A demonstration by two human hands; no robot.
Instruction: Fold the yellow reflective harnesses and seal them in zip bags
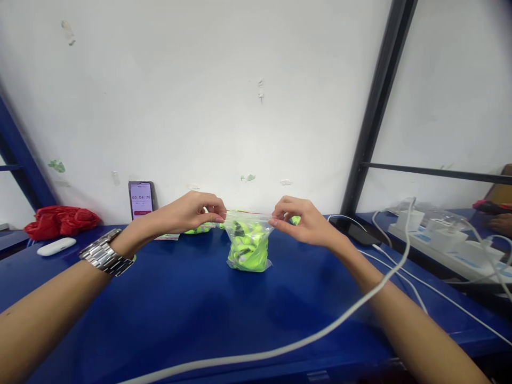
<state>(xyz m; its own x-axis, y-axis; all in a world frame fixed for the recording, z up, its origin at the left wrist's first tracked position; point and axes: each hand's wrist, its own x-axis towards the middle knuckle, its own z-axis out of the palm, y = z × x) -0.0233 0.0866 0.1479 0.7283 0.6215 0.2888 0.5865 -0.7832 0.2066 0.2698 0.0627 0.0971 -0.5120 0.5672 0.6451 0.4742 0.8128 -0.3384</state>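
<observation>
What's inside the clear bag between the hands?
Bunched neon-yellow material, with a dark patch near the top, fills the clear bag, pinched by the left hand and right hand. Its folds cover whatever lies deeper or at the back.

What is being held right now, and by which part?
A clear plastic bag, by its top corners: left hand on one, right hand on the other.

"Is the left hand pinching?"
"Yes, thumb against curled fingers; the right hand mirrors it, facing inward."
"And the reach?"
"Left forearm and right forearm stretch forward, slanting towards each other."
</observation>
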